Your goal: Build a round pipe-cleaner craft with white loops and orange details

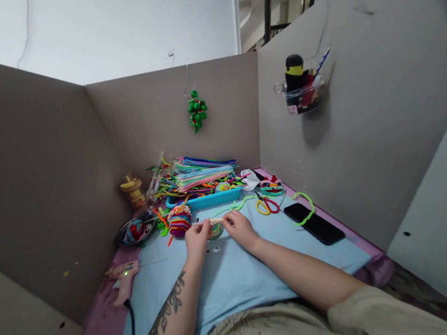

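My left hand (196, 239) and my right hand (238, 226) meet over the light blue mat (225, 281), pinching the two ends of a short pale pipe cleaner (214, 221). A small round object lies just beneath it, too hidden to identify. A striped woolly ball (179, 220) in purple, red and yellow sits just beyond my left hand. A light green pipe cleaner (238, 204) trails away beyond my right hand.
A blue tray (205, 199) heaped with coloured pipe cleaners stands at the back. Scissors (267, 205) and a black phone (314, 222) lie to the right, a glue gun (121, 276) to the left. Cardboard walls enclose the desk; a green ornament (197, 109) hangs on the rear wall.
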The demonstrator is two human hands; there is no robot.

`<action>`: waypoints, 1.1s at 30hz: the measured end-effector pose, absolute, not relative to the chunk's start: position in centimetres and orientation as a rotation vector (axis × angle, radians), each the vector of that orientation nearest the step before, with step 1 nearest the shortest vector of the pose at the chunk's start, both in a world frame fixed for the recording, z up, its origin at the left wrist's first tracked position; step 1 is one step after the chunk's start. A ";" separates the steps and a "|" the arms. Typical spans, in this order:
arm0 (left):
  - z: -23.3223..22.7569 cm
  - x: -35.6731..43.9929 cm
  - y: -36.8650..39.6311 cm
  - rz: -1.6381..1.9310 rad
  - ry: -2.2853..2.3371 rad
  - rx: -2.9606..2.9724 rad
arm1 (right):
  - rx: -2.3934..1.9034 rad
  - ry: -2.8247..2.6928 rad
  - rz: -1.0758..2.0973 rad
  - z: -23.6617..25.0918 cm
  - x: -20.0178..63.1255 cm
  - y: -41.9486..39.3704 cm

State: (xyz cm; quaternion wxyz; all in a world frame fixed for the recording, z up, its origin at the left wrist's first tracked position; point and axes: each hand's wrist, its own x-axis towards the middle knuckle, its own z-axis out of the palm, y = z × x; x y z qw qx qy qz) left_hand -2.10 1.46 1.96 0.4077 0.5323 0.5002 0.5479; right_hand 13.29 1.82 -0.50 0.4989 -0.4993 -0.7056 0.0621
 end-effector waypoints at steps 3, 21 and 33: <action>1.6 -2.3 1.7 1.387 1.257 1.364 | -1.189 -1.701 0.139 -0.5 13.3 1.8; 0.3 -2.3 2.7 1.538 1.169 1.459 | -1.084 -1.856 0.269 -0.5 12.8 1.5; 1.1 -2.1 2.0 1.481 1.150 1.458 | -1.132 -1.771 0.248 -0.6 13.0 1.9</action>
